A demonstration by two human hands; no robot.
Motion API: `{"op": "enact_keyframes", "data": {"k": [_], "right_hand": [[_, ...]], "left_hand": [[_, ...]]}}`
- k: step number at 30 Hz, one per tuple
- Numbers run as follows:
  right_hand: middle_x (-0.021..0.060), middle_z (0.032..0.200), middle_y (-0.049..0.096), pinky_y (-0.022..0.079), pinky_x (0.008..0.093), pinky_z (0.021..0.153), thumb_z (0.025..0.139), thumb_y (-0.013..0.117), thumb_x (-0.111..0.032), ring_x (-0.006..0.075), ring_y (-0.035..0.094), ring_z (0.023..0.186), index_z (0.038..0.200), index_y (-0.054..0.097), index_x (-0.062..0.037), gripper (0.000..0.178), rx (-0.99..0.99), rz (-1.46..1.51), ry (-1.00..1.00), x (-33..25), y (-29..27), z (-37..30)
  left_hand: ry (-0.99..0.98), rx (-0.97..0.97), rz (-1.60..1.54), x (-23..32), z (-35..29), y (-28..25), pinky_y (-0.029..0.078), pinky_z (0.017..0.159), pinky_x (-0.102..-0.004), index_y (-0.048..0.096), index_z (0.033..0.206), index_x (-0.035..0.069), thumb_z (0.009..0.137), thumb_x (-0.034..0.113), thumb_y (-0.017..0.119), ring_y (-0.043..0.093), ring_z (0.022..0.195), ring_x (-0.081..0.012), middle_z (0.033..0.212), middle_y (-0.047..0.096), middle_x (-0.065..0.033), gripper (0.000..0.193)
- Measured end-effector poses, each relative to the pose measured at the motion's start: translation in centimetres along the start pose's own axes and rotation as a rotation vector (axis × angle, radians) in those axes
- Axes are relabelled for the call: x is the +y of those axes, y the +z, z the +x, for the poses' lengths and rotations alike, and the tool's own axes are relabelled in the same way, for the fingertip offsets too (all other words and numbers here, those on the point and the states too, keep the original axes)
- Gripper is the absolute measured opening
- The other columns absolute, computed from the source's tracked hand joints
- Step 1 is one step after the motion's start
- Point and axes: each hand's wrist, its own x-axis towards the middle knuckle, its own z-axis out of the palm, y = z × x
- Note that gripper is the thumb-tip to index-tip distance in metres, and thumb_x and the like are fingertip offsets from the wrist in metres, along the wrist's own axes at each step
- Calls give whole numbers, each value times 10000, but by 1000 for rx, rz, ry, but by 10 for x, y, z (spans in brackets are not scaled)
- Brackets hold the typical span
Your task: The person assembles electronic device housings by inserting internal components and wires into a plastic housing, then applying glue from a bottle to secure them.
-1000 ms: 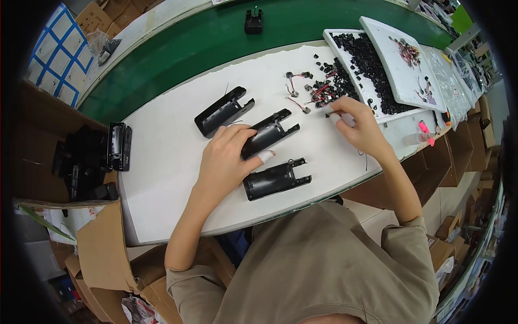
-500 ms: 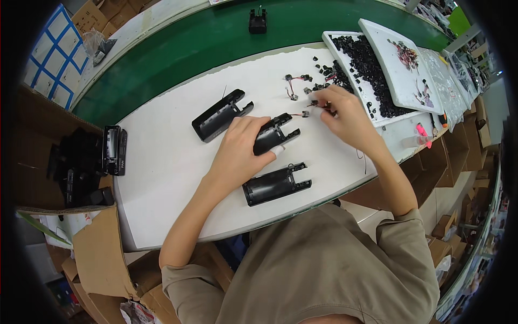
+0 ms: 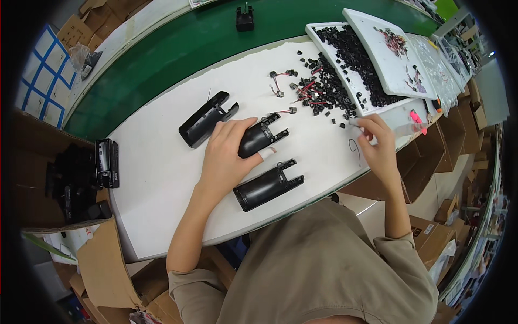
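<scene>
My left hand (image 3: 229, 154) is wrapped round the middle one of three black plastic half-shell housings (image 3: 258, 136), with its thumb, tipped in white, along the near side. A small connector on red wires (image 3: 288, 110) sticks out past that housing's far end. Another housing (image 3: 208, 120) lies beyond my left hand, and a third (image 3: 268, 186) lies nearer me. My right hand (image 3: 377, 143) is at the near end of the small black parts (image 3: 329, 89), its fingers curled and closed toward the thumb. Whatever its fingertips hold is too small to make out. A thin black wire (image 3: 354, 151) lies beside it.
A white foam tray (image 3: 353, 97) of small black parts stands at the right, with another white tray (image 3: 372, 67) of wired pieces resting over it. An open cardboard box (image 3: 32, 135) of black housings is at the left. A green belt (image 3: 178, 59) runs behind the table.
My right hand has moved right and toward me, away from the red-wired connectors, uncovering the pile of small black parts. My left hand stays on the middle housing. The whole view has shifted slightly.
</scene>
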Motion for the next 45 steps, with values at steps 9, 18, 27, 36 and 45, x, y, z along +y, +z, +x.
{"op": "enact_keyframes", "data": {"k": [9, 18, 27, 36, 45], "right_hand": [[122, 854, 555, 466, 353, 672, 688, 540, 111, 288, 553, 745, 895, 606, 29, 232, -179, -135, -135, 4, 11, 17], [123, 854, 547, 454, 342, 696, 668, 563, 65, 285, 541, 791, 852, 566, 27, 188, -99, 12, -192, 2, 7, 17], [99, 783, 548, 433, 354, 675, 661, 640, -39, 262, 549, 784, 812, 578, 15, 172, -250, -78, -21, -2, 12, 14], [94, 742, 517, 423, 371, 671, 669, 630, -29, 285, 532, 763, 827, 523, -7, 192, -321, 66, -332, -35, 29, 38], [101, 734, 539, 453, 341, 573, 685, 618, -20, 255, 556, 652, 859, 573, 0, 181, -409, 32, -469, -56, 74, 53]], "left_hand": [[-36, -38, -49, -1, -4, -2, 418, 820, -333, 579, 1079, 11, 655, 169, 745, 516, 898, -248, 989, 602, -98, 482], [-25, -42, -50, -4, -3, -2, 416, 817, -332, 579, 1080, 22, 655, 175, 746, 512, 902, -243, 987, 601, -91, 482], [7, -30, -46, -4, -3, -1, 415, 814, -338, 578, 1074, 25, 649, 157, 738, 507, 893, -253, 980, 592, -94, 473], [33, -24, -84, -3, -3, -3, 446, 810, -330, 582, 1105, 59, 642, 101, 734, 545, 898, -250, 986, 590, -94, 489], [79, -4, -127, -8, -4, -1, 463, 791, -354, 579, 1109, 79, 636, 65, 703, 538, 893, -269, 988, 553, -98, 489]]}}
